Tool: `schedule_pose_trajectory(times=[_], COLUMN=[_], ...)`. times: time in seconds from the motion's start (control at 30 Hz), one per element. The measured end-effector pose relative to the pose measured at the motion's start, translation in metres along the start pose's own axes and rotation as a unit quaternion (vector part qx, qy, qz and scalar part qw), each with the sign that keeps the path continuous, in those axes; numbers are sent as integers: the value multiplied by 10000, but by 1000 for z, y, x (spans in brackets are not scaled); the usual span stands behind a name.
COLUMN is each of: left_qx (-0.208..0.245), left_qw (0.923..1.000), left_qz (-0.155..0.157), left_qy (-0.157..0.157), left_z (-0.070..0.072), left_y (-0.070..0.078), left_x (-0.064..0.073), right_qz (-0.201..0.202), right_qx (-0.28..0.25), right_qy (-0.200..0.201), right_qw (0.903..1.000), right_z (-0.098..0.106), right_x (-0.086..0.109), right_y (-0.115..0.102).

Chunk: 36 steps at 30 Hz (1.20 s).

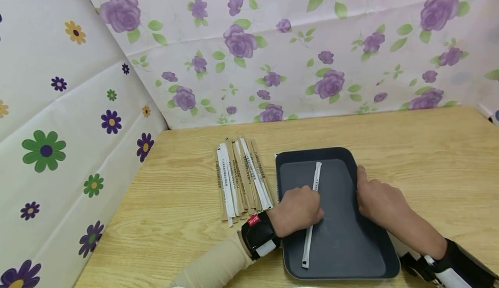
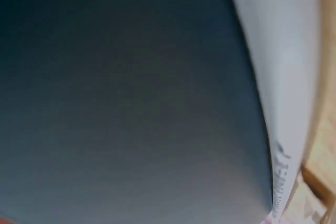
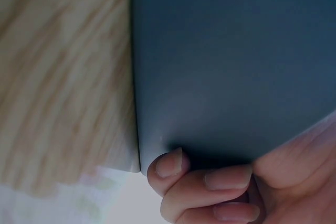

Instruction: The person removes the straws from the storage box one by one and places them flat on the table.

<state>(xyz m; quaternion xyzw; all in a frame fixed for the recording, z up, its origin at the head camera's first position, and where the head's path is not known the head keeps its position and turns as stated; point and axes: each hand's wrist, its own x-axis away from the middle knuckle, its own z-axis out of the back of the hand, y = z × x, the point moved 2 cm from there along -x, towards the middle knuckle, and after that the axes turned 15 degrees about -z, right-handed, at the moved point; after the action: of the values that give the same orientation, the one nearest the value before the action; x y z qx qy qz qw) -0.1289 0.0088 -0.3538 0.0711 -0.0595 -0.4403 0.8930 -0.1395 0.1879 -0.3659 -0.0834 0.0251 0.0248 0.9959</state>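
Over the dark grey tray point(image 1: 347, 240), my left hand point(image 1: 298, 210) is curled around the middle of a long, slim, white paper-wrapped straw point(image 1: 307, 249). Both ends of the straw show beyond the fist; the fingertips are hidden in the head view. At the tray's right side my right hand point(image 1: 380, 199) grips the rim, and its curled fingers point(image 3: 226, 178) show against the tray wall in the right wrist view. The left wrist view is mostly filled by a dark surface, with a blurred white printed strip point(image 2: 286, 77) along its right.
A loose bundle of white and brown paper-wrapped straws point(image 1: 227, 177) lies on the wooden table point(image 1: 167, 218), left of the tray. Flower-patterned sheets point(image 1: 249, 76) stand along the table's back and left sides.
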Motion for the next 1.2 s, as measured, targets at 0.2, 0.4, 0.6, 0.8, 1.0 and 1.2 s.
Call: schedule_pose_trajectory(times=[0.2,0.4,0.6,0.8,1.0,1.2], left_qx=[465,651,1011,1421,1611,1596], left_qw=[9982,9945,9888,9795,9722,9706], left_qz=[226,371,525,784,1141,1258], left_qy=[304,735,965,1194,1261,1289], left_z=[9,22,35,47,54,61], left_y=[-3,-12,-23,-34,-42,-49], left_x=[-1,3,10,19,24,28], right_qz=[18,52,44,19,-48,-125], right_qx=[4,2,-20,-25,-2,45], right_qy=[22,40,39,-13,-94,-173], right_qw=[10000,10000,10000,10000,9999,9998], right_z=[-2,-1,-1,0,-1,0], right_x=[0,0,0,0,0,1], right_y=[1,1,1,1,1,0])
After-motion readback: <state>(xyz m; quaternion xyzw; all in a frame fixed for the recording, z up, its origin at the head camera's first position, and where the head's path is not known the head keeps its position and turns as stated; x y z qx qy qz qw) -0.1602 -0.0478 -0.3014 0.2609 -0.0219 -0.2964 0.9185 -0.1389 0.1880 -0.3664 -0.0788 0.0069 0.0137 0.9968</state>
